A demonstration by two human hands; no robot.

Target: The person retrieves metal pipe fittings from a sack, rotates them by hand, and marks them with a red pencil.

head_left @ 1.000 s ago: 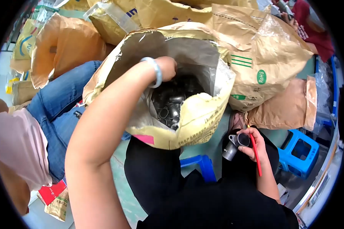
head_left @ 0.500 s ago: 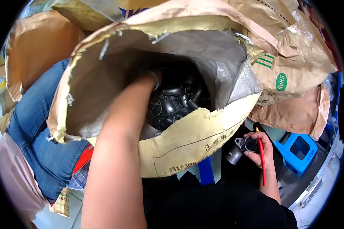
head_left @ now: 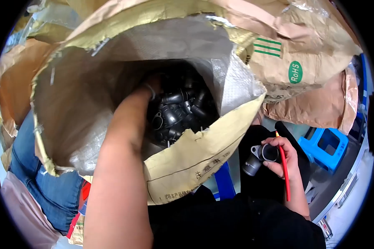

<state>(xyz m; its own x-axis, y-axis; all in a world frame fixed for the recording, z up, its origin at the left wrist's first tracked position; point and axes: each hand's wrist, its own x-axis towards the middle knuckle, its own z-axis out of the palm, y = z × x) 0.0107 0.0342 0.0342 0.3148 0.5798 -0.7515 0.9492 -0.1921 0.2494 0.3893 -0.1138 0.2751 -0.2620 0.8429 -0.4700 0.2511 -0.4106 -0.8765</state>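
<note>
My left arm reaches into a large open paper bag (head_left: 187, 174) with a grey lining. Deep in its shadow, my left hand (head_left: 155, 81) is beside a heap of black pipe fittings (head_left: 170, 115); its fingers are hidden in the dark. At the right, my right hand (head_left: 281, 156) is closed around a dark elbow-shaped fitting (head_left: 253, 162), whose round opening faces up. A red pen (head_left: 285, 172) is also held in this hand, its tip pointing up and away from me.
Another paper bag (head_left: 274, 70) with green print stands behind at the right. A blue plastic stool (head_left: 338, 155) is at the lower right, beside a grey surface. Someone in blue jeans (head_left: 56, 195) sits close on the left, near further brown bags (head_left: 18, 70).
The big bag's opening appears further left and nearer, and more of its inside shows. My left arm is still inside it. My right hand keeps hold of the fitting and pen.
</note>
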